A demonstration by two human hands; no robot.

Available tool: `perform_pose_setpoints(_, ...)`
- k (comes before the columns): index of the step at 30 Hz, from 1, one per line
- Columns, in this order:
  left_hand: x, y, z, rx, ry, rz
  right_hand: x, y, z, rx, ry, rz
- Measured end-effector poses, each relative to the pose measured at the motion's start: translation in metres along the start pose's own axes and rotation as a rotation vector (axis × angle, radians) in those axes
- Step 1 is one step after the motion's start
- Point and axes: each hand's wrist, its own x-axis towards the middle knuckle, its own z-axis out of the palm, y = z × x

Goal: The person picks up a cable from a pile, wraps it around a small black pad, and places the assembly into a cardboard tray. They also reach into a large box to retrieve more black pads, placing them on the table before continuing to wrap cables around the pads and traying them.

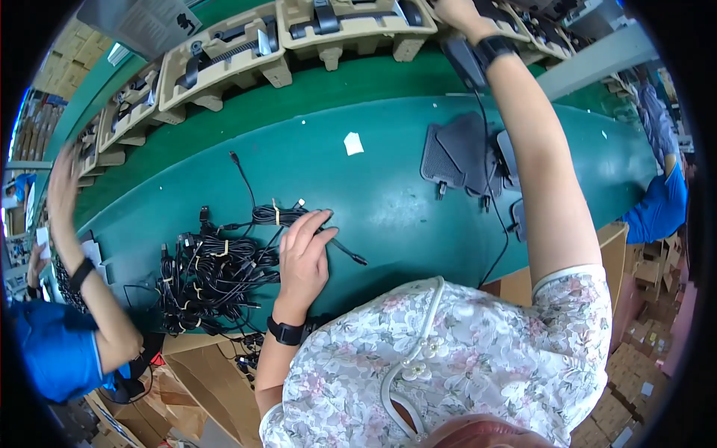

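My left hand (305, 254) is closed over a coiled black cable (272, 215) on the green table, with its fingers together and the thumb alongside. A loose cable end with a black plug (358, 259) sticks out beyond the thumb. Beside this hand, to its left, lies a large pile of black cables (213, 276), several tied with pale bands. My right arm stretches far forward, and my right hand (457, 15) is at a beige moulded tray (418, 45) holding black parts. The upper edge of the picture cuts off its fingers.
Beige trays (168, 89) with black parts line the far side. Dark grey flat pads (455, 153) lie right of centre, near a black box (464, 63) with a trailing cord. A white scrap (353, 143) rests mid-table. Co-workers in blue (56, 351) flank me; cardboard boxes (216, 381) stand below.
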Motion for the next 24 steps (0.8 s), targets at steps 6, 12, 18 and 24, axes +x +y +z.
perform_pose_setpoints(6,0.0,-0.003,0.004,0.005,0.057,0.024,-0.003,-0.04,-0.024,-0.084,-0.177,0.048)
perform_pose_setpoints(12,-0.004,-0.006,0.006,-0.01,0.083,0.051,-0.088,-0.066,-0.067,-0.345,-0.074,-0.538)
perform_pose_setpoints(18,-0.007,-0.01,0.005,-0.002,0.086,0.057,-0.18,-0.073,-0.08,-0.37,-0.725,-0.486)
perform_pose_setpoints(24,-0.007,-0.01,0.007,-0.011,0.085,0.068,-0.157,-0.077,-0.08,-0.133,-0.713,-0.348)
